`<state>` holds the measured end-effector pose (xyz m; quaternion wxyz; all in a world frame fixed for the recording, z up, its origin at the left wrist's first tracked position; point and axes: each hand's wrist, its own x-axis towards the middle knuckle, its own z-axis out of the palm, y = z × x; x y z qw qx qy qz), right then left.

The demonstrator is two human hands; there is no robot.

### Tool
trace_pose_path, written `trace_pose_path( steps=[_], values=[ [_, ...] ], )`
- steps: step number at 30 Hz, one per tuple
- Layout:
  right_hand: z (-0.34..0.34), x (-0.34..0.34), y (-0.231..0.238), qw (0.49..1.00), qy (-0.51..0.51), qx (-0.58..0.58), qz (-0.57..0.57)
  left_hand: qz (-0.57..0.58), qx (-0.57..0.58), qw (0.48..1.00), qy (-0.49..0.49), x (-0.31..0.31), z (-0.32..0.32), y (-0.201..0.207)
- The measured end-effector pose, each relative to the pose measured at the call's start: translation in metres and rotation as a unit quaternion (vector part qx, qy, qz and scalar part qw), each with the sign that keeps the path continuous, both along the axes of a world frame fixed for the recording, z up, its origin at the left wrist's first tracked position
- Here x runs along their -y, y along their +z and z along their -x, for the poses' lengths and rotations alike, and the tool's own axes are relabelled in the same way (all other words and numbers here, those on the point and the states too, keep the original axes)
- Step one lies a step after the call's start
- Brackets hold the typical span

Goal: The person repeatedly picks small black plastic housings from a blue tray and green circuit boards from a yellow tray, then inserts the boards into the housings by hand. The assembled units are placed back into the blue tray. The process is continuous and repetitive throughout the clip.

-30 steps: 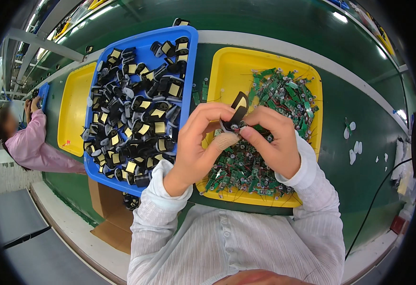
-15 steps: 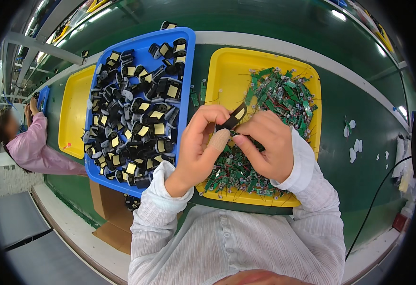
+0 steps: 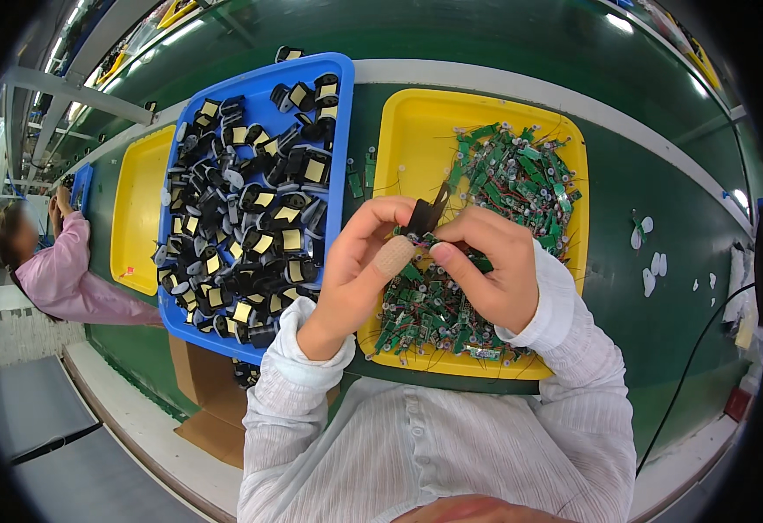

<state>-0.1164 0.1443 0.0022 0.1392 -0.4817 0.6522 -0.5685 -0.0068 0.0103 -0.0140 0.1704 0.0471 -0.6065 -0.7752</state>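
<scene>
A black plastic part sits between the fingers and thumb of my left hand, which is closed on it. Tan tape wraps that thumb. My right hand is pinched shut right beside the part, at its lower right end. What lies between its fingertips is too small and too covered to name. Both hands are over a yellow tray heaped with small green circuit boards that carry thin wires and round metal bits.
Left of my hands stands a blue tray full of black plastic parts with cream pads. Beyond it are another yellow tray and a person in pink. White pieces and a black cable lie on the right. A cardboard box is below.
The black part has turned in my fingers, so its cream pad no longer faces up and it stands more upright. Both hands have stayed nearly in place.
</scene>
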Motion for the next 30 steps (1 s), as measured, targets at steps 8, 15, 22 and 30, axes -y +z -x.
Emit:
trace_pose_path(
  steps=[8, 15, 22, 30],
  values=[
    [-0.004, 0.001, 0.004, 0.999, 0.003, 0.024, -0.042, 0.053, 0.001, 0.998, 0.042, 0.001, -0.003, -0.002],
    [-0.001, 0.003, -0.003, 0.972, 0.047, 0.230, -0.021, 0.187, -0.047, 0.978, 0.074, 0.001, 0.000, 0.009],
    [0.001, -0.003, 0.006, 0.989, 0.030, 0.145, -0.012, 0.187, 0.015, 0.979, 0.077, 0.011, -0.007, 0.014],
    [-0.001, -0.002, 0.007, 0.896, 0.083, 0.436, 0.007, 0.165, 0.013, 0.985, 0.054, 0.008, -0.006, 0.011]
  ],
)
